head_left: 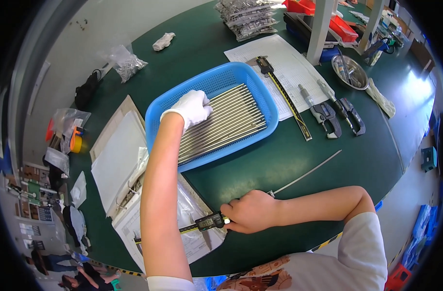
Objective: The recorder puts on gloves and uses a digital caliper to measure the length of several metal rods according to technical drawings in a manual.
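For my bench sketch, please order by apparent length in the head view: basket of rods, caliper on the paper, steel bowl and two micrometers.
1. Blue perforated basket
2. Digital caliper on the paper
3. Left digital micrometer, right digital micrometer: look alike, so not ranked
4. Steel bowl

Digits observed on the display (208,223) of the held caliper (218,219), with scale marks along its beam (189,228). Fine print noted on the paper sheet (290,68) and binder page (127,234); from where I stand, illegible.

Looks like a factory workshop, with micrometers (325,114) toward the surface's (357,169) right edge, calipers (210,222) and metal rods (224,121).
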The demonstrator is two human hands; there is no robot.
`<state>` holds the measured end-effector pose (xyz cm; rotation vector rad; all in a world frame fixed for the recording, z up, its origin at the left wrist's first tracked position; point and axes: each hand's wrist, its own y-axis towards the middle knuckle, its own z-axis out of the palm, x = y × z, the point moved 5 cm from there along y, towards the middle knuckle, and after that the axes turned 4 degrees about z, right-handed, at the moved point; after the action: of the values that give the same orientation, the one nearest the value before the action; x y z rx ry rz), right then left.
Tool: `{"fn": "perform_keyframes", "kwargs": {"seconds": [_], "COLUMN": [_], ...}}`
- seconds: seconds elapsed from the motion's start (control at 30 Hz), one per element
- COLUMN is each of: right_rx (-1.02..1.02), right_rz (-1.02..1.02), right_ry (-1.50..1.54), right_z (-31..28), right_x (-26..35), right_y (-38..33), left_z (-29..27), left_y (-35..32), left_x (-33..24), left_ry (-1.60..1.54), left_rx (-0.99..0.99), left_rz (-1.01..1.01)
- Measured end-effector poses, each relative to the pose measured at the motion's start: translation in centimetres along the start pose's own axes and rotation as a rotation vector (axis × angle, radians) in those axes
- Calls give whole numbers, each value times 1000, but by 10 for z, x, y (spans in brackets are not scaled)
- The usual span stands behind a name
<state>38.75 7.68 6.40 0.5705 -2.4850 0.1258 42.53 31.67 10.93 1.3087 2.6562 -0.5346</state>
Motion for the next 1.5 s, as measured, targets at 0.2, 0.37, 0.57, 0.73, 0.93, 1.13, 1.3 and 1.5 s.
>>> {"fn": "perform_keyframes", "kwargs": {"seconds": [0.2, 0.37, 0.57, 0.73, 0.93, 1.13, 1.3, 1.5], "right_rx": [-32, -30, 3, -59, -74, -134, -212, -142], "right_rz": [-5, -10, 24, 26, 42, 52, 57, 62], "right_ry": [-29, -72, -84, -133, -102, -52, 75, 110], "right_z": [0, 2, -3, -8, -20, -46, -55, -42], "right_x": [-1, 0, 2, 8, 1, 6, 10, 15], "right_y": [-3, -1, 1, -2, 0, -2, -13, -13], "left_z": [6, 4, -61, -89, 26, 124, 143, 147], "left_y": [-2, -27, -103, -251, -392, -405, -372, -356], "left_x": [-10, -15, 0, 31, 34, -4, -4, -1], "left_ry": [175, 330, -273, -925, -1418, -1760, -2007, -2062], "left_rx": [24, -168, -824, -1267, -1501, -1538, -1411, -1338], "left_rz": [63, 83, 147, 175, -58, -381, -208, -181]}}
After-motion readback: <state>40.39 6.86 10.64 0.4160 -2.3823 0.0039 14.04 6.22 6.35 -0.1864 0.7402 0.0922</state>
